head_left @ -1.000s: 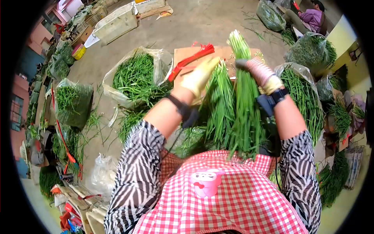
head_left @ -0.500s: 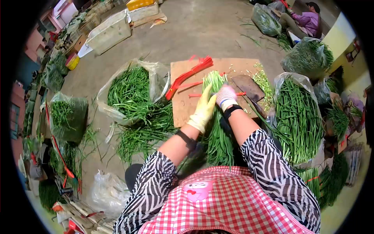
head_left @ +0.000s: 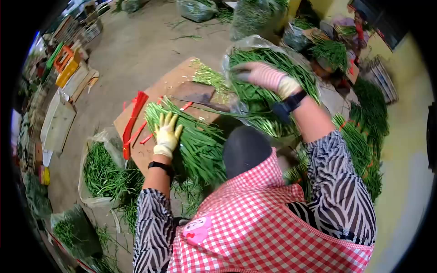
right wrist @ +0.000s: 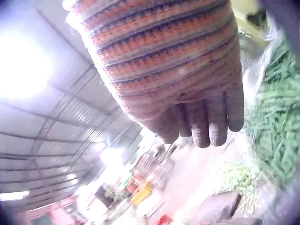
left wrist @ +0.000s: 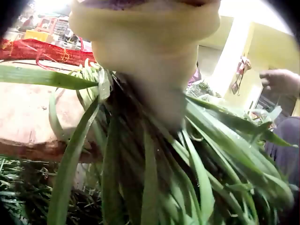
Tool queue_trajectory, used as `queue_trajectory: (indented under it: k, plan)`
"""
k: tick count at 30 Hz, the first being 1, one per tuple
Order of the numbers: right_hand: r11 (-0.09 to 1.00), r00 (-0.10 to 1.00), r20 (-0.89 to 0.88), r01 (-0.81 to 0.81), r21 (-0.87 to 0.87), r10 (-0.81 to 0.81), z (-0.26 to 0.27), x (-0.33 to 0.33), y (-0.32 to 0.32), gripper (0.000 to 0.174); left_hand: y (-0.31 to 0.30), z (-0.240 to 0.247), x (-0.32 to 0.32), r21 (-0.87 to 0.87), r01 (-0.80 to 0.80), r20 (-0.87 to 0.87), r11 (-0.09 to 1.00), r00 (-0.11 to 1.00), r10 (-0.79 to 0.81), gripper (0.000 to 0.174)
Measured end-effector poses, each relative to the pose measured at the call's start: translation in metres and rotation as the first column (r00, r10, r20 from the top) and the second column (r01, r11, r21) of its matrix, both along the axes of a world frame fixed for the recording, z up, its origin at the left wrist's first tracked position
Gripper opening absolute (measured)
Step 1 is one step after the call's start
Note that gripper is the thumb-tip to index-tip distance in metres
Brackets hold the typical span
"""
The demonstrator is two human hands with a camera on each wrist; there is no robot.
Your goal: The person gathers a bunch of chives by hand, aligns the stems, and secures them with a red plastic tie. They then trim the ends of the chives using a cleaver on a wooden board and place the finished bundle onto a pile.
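Note:
My left hand (head_left: 167, 134), in a yellow glove, rests with spread fingers on a bunch of garlic chives (head_left: 200, 148) lying on the wooden board (head_left: 159, 88). The pale cut stems point to the far side, and the leaves droop over the near edge. My right hand (head_left: 264, 77), in a striped glove with dark fingertips, is over a large clear bag of long green stalks (head_left: 248, 98). In the right wrist view its fingers (right wrist: 218, 129) hang down with nothing held. A dark cleaver (head_left: 193, 92) lies on the board between the hands.
Red tie strips (head_left: 135, 120) lie on the board's left, and chopped stem ends (head_left: 209, 75) are heaped at its far right corner. Another bag of greens (head_left: 102, 173) stands on the left. Tied bundles (head_left: 359, 150) lie at the right. My knee (head_left: 247, 150) is close to the board.
The view has turned right. Both hands were together around the chive bunch on the board; now the left stays on it and the right has swung over to the right-hand bag.

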State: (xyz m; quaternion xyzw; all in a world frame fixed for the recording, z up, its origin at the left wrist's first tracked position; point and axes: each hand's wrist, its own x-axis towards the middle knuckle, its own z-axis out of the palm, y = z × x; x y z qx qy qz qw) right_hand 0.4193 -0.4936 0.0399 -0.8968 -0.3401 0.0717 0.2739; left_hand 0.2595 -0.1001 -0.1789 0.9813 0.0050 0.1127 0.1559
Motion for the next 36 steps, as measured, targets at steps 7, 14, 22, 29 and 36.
queue_trajectory:
  k: [7,14,22,29,36]
  plan:
    - [0.861,0.873,-0.224,0.329,-0.388,-0.434,-0.053,-0.058,-0.219,0.096,0.001,0.042,0.007,-0.002,0.072,-0.158,0.997,0.985,-0.071,0.069]
    - [0.795,0.818,0.021,0.564,-0.223,-0.574,-0.122,-0.122,-0.168,0.087,-0.059,0.109,0.044,0.096,0.398,-0.007,0.912,0.917,-0.399,0.068]
    - [0.727,0.696,0.249,0.685,0.050,-0.673,-0.128,-0.064,-0.226,0.037,-0.242,0.176,0.081,-0.035,0.787,-0.063,0.616,0.613,-0.787,0.061]
    - [0.536,0.622,0.266,0.776,-0.333,-0.736,-0.123,-0.006,-0.256,0.045,-0.287,0.154,0.093,-0.108,0.839,-0.106,0.534,0.524,-0.845,0.060]
    - [0.687,0.691,0.018,0.721,-0.096,-0.723,-0.107,-0.050,-0.221,0.031,-0.260,0.155,0.102,-0.171,0.779,-0.060,0.603,0.602,-0.796,0.046]
